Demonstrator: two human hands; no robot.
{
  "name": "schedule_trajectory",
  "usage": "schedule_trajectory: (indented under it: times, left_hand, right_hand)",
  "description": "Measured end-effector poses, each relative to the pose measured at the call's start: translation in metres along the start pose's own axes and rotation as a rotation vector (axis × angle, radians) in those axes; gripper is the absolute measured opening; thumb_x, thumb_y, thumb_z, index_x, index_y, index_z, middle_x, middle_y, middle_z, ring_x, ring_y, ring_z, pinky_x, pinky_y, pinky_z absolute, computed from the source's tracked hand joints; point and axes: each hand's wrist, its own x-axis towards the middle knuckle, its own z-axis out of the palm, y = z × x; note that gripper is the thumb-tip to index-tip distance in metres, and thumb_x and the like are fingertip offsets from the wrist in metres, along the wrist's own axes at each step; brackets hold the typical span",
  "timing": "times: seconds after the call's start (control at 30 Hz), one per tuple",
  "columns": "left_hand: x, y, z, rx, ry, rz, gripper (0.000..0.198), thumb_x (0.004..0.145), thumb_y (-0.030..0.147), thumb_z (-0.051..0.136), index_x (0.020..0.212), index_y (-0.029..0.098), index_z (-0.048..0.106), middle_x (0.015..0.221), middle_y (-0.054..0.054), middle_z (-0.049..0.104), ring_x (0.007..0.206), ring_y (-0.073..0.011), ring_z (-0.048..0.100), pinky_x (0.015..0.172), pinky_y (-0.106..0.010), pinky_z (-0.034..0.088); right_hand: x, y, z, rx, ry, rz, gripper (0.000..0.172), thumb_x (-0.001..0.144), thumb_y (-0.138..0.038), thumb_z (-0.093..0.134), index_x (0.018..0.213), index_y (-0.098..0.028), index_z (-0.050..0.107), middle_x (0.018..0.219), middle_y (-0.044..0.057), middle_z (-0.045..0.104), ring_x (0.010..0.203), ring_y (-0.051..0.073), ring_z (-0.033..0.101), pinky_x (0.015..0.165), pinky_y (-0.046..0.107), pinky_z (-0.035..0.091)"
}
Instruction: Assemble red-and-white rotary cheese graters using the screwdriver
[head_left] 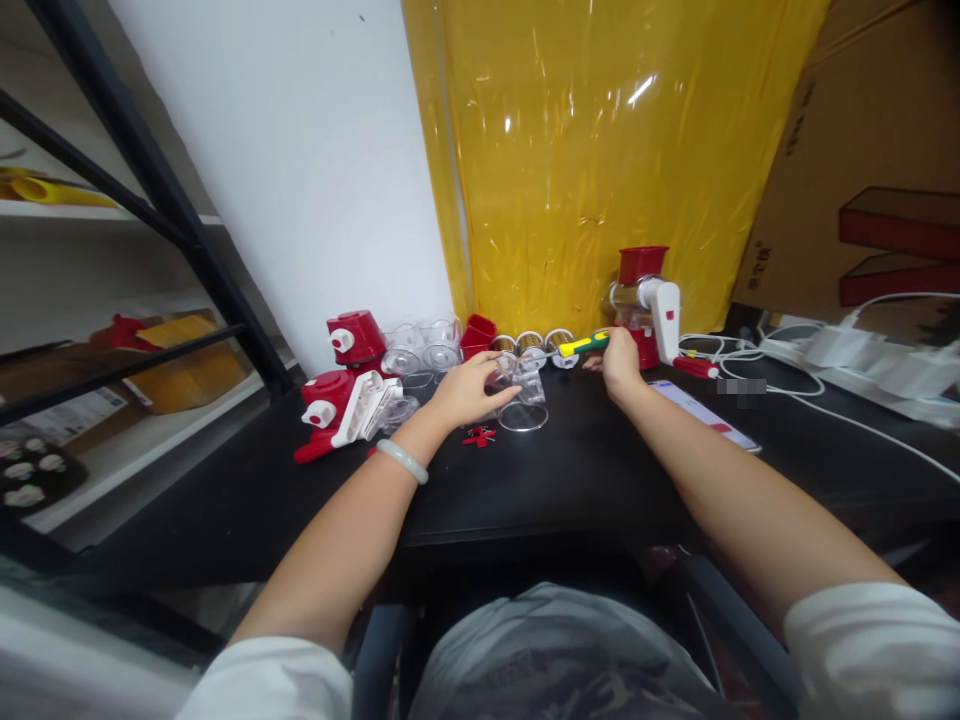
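1 screwdriver (pixel 586 345), yel./grn. handle: gripped in your R hand (pixel 621 366), over blk. surface (pixel 577 490); long axis roughly crosswise, tip end pointing L toward 1 clear plastic pc. (pixel 532 388), held by your L hand (pixel 469 388).

A flat black tabletop (pixel 585 490) carries everything. At its left stand two red plastic machine bodies with white knobs (pixel 358 345), with white plastic crank arms (pixel 361 408) against the nearer one; clear plastic parts (pixel 424 345) cluster beside them. Toward the back are a red plastic hopper (pixel 478 335), three metal drums with pale rims (pixel 531 343) and a red-and-white hand-cranked machine (pixel 658 300). Small red pieces (pixel 480 436) lie mid-table. Rightward lie a lit smartphone (pixel 709 418), white cables (pixel 724 352) and a white power strip (pixel 862 393).
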Motion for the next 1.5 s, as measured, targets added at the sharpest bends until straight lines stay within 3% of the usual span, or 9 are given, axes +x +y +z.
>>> schedule_trajectory:
  times: [0.17, 0.5, 0.7, 0.87, 1.03, 1.2, 1.5]
  left_hand:
    - [0.0, 0.0, 0.0, 0.002, 0.003, -0.003, 0.043, 0.087, 0.058, 0.055, 0.094, 0.017, 0.065, 0.135, -0.011, 0.057, 0.116, -0.0275, 0.061, 0.098, -0.042, 0.051]
    - [0.0, 0.0, 0.0, 0.003, 0.0, -0.004, 0.042, 0.088, 0.058, 0.055, 0.095, 0.018, 0.065, 0.138, -0.01, 0.056, 0.117, -0.027, 0.061, 0.098, -0.041, 0.051]
    - [0.0, 0.0, 0.0, 0.003, -0.005, -0.005, 0.042, 0.087, 0.058, 0.056, 0.095, 0.018, 0.065, 0.137, -0.01, 0.057, 0.119, -0.0273, 0.059, 0.1, -0.041, 0.05]
    - [0.0, 0.001, 0.0, 0.0, -0.007, -0.011, 0.043, 0.087, 0.059, 0.055, 0.095, 0.018, 0.066, 0.138, -0.011, 0.056, 0.118, -0.0277, 0.06, 0.098, -0.042, 0.051]
    - [0.0, 0.001, -0.001, -0.009, -0.013, -0.008, 0.042, 0.087, 0.058, 0.055, 0.095, 0.018, 0.065, 0.138, -0.01, 0.056, 0.118, -0.0274, 0.06, 0.099, -0.042, 0.05]
    - [0.0, 0.001, -0.001, -0.001, -0.01, -0.011, 0.043, 0.087, 0.059, 0.054, 0.094, 0.018, 0.065, 0.139, -0.011, 0.055, 0.119, -0.028, 0.06, 0.099, -0.042, 0.05]
    - [0.0, 0.0, 0.0, 0.007, -0.006, -0.007, 0.042, 0.088, 0.058, 0.055, 0.093, 0.018, 0.065, 0.138, -0.01, 0.056, 0.117, -0.0275, 0.06, 0.098, -0.042, 0.051]
  right_hand:
    - [0.0, 0.001, 0.0, 0.038, -0.002, -0.03, 0.021, 0.087, -0.019, 0.035, 0.088, -0.018, 0.055, 0.055, -0.005, 0.055, 0.036, 0.011, 0.053, 0.037, 0.022, 0.037]
    - [0.0, 0.002, 0.0, -0.003, 0.004, -0.049, 0.007, 0.086, -0.026, 0.049, 0.085, -0.021, 0.054, 0.048, -0.008, 0.049, 0.037, 0.011, 0.05, 0.038, 0.022, 0.038]
    - [0.004, 0.01, -0.003, -0.049, 0.013, -0.168, 0.037, 0.082, -0.058, 0.058, 0.078, -0.023, 0.049, 0.044, -0.01, 0.041, 0.034, 0.011, 0.044, 0.036, 0.023, 0.035]
    - [0.005, 0.011, -0.003, -0.113, 0.029, -0.155, 0.045, 0.083, -0.067, 0.052, 0.074, -0.024, 0.045, 0.043, -0.009, 0.038, 0.035, 0.011, 0.043, 0.036, 0.023, 0.035]
    - [0.004, 0.005, -0.001, -0.015, 0.01, -0.01, 0.034, 0.094, -0.051, 0.035, 0.08, -0.023, 0.047, 0.05, -0.005, 0.049, 0.037, 0.012, 0.05, 0.037, 0.024, 0.041]
    - [0.0, 0.0, 0.0, 0.037, -0.01, 0.022, 0.019, 0.089, -0.025, 0.036, 0.085, -0.02, 0.054, 0.054, -0.004, 0.054, 0.04, 0.012, 0.055, 0.037, 0.022, 0.04]
    - [-0.003, -0.001, 0.0, 0.028, 0.003, -0.029, 0.008, 0.084, -0.023, 0.046, 0.078, -0.021, 0.051, 0.053, -0.007, 0.047, 0.037, 0.01, 0.045, 0.036, 0.022, 0.037]
